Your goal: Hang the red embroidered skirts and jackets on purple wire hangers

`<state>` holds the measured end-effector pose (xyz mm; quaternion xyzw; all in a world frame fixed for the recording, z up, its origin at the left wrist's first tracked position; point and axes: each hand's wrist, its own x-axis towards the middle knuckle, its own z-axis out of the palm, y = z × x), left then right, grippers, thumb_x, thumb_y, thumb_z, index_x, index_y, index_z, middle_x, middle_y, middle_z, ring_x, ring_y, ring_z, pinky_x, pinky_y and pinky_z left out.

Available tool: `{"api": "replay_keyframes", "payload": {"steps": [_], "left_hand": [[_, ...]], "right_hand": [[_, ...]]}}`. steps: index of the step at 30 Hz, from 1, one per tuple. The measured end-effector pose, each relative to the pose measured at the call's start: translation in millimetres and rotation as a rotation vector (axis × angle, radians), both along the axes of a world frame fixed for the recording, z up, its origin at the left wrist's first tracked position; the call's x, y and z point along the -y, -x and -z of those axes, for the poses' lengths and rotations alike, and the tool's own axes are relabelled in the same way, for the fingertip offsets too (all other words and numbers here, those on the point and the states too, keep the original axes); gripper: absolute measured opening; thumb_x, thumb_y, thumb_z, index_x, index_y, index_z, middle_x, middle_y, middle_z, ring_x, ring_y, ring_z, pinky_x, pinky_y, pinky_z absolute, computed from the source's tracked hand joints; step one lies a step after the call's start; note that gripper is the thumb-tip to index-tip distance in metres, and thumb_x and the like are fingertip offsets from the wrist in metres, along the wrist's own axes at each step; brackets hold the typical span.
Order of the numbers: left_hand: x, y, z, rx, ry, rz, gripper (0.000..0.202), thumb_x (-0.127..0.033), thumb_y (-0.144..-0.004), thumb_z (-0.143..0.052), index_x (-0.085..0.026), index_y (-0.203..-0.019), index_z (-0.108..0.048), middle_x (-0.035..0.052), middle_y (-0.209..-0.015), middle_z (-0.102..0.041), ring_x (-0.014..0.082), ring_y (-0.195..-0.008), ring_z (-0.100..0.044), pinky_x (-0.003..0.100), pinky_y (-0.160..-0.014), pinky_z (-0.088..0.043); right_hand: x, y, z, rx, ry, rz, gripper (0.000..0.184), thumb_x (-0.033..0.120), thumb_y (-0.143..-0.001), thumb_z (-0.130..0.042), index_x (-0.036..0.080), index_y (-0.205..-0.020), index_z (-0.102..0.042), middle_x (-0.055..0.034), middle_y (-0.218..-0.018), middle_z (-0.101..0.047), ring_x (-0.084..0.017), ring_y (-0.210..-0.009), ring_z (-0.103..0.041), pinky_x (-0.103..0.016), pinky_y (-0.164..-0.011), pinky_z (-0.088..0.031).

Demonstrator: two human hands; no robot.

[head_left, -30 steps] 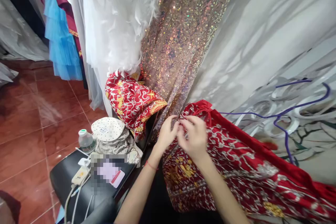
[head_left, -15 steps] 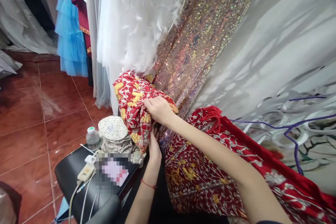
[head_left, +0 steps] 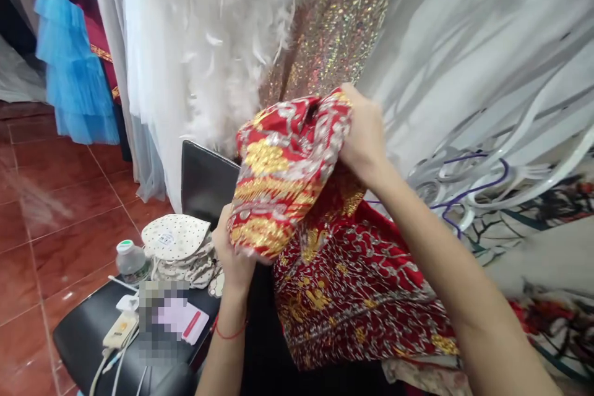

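Note:
A red embroidered garment [head_left: 264, 179] with gold and silver patterns is lifted in front of me, its upper part bunched and a little blurred. My right hand [head_left: 364, 130] is closed on the top right of the bunched cloth. At the lower left edge, my left hand [head_left: 234, 257], with a red string on the wrist, grips the same cloth; its fingertips are hidden behind the fabric. More red embroidered fabric [head_left: 334, 297] spreads across my lap below, and it appears to run up into the lifted part.
To my left is a black chair [head_left: 83, 322] bearing a plastic bottle [head_left: 132, 262], a dotted cloth bundle [head_left: 176, 238], a power strip [head_left: 120, 329] and a phone [head_left: 183, 322]. White feathered dresses [head_left: 208, 43] and sequin fabric [head_left: 343, 25] hang ahead. Hangers [head_left: 505, 167] are at right.
The bunched cloth has come up and nearer, with my right hand higher and to the right. My left hand moved left. The view shifted right, and the black chair back now shows.

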<state>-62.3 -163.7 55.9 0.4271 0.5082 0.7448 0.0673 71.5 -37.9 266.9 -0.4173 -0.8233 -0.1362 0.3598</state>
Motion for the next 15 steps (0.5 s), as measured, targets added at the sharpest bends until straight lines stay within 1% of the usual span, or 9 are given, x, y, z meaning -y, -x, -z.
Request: {"api": "replay_keyframes", "payload": {"steps": [3,5,6,8,10,11,13,14,15], "left_hand": [[2.5,-3.2,-38.3,-0.076,-0.106,-0.118,0.02,-0.039,-0.09,-0.064,-0.019,-0.09,-0.068,-0.0017,-0.072,-0.063,0.012,-0.064,-0.058,0.023,-0.064,-0.05],[-0.8,-6.0,-60.5,-0.13,-0.14,-0.155,0.024,-0.041,-0.091,-0.065,-0.018,-0.086,-0.068,-0.0033,-0.07,-0.059,0.0098,-0.064,-0.054,0.02,-0.062,-0.047],[-3.4,-7.4,-69.7,-0.148,-0.146,-0.153,0.026,-0.042,-0.092,-0.064,-0.018,-0.086,-0.068,-0.0033,-0.071,-0.058,0.0096,-0.065,-0.054,0.019,-0.063,-0.047],[-9.1,-9.8,-83.5,-0.156,-0.138,-0.095,0.029,-0.045,-0.093,-0.062,-0.017,-0.089,-0.068,-0.0024,-0.073,-0.058,0.0103,-0.069,-0.054,0.02,-0.066,-0.047],[-13.9,-11.7,-91.6,-0.145,-0.119,-0.018,0.032,-0.047,-0.095,-0.06,-0.017,-0.092,-0.069,-0.0014,-0.076,-0.059,0.0116,-0.072,-0.056,0.021,-0.069,-0.048],[-16.0,-12.3,-94.0,-0.143,-0.108,0.022,0.032,-0.047,-0.095,-0.059,-0.017,-0.094,-0.069,-0.001,-0.077,-0.06,0.0119,-0.074,-0.056,0.021,-0.07,-0.048],[-20.4,-12.7,-95.9,-0.141,-0.078,0.089,0.03,-0.045,-0.096,-0.059,-0.017,-0.096,-0.07,-0.0009,-0.078,-0.061,0.0118,-0.074,-0.056,0.021,-0.07,-0.047],[-23.5,-12.3,-95.8,-0.139,-0.063,0.107,0.029,-0.044,-0.096,-0.059,-0.017,-0.095,-0.069,-0.0011,-0.078,-0.061,0.0114,-0.072,-0.055,0.021,-0.069,-0.046],[-27.6,-11.3,-94.8,-0.136,-0.048,0.116,0.028,-0.043,-0.095,-0.059,-0.017,-0.094,-0.069,-0.0013,-0.078,-0.062,0.011,-0.07,-0.053,0.021,-0.068,-0.045]], "right_hand": [[-9.1,-27.5,-17.5,-0.067,-0.021,0.08,0.022,0.024,-0.093,-0.048,0.011,-0.102,-0.063,-0.011,-0.095,-0.071,-0.02,-0.089,-0.063,-0.032,-0.077,-0.045],[-20.3,-38.9,-16.1,-0.027,0.018,0.077,0.021,0.023,-0.089,-0.054,0.01,-0.102,-0.066,-0.0113,-0.098,-0.072,-0.02,-0.091,-0.065,-0.031,-0.079,-0.046],[-27.2,-42.1,-10.8,0.016,0.058,0.084,0.022,0.023,-0.088,-0.056,0.011,-0.103,-0.067,-0.0114,-0.1,-0.072,-0.021,-0.092,-0.066,-0.031,-0.079,-0.047],[-41.7,-43.7,6.8,0.131,0.153,0.14,0.023,0.022,-0.087,-0.057,0.013,-0.105,-0.068,-0.0132,-0.102,-0.073,-0.025,-0.096,-0.068,-0.033,-0.08,-0.049],[-54.8,-40.3,29.3,0.225,0.23,0.217,0.022,0.023,-0.087,-0.056,0.014,-0.102,-0.07,-0.0169,-0.106,-0.074,-0.03,-0.103,-0.068,-0.036,-0.084,-0.05],[-60.3,-37.6,40.6,0.245,0.282,0.224,0.021,0.023,-0.089,-0.055,0.014,-0.101,-0.071,-0.0186,-0.109,-0.073,-0.031,-0.107,-0.067,-0.037,-0.088,-0.05],[-68.8,-32.1,60.2,0.268,0.447,0.156,0.02,0.02,-0.089,-0.056,0.013,-0.102,-0.07,-0.02,-0.114,-0.072,-0.032,-0.114,-0.066,-0.037,-0.094,-0.049],[-72.0,-30.0,68.0,0.278,0.543,0.096,0.021,0.018,-0.088,-0.058,0.012,-0.105,-0.069,-0.019,-0.116,-0.072,-0.03,-0.115,-0.066,-0.035,-0.095,-0.049],[-74.4,-28.6,74.3,0.297,0.628,0.031,0.027,0.016,-0.086,-0.062,0.013,-0.112,-0.067,-0.0169,-0.117,-0.072,-0.028,-0.114,-0.067,-0.033,-0.095,-0.05]]}}
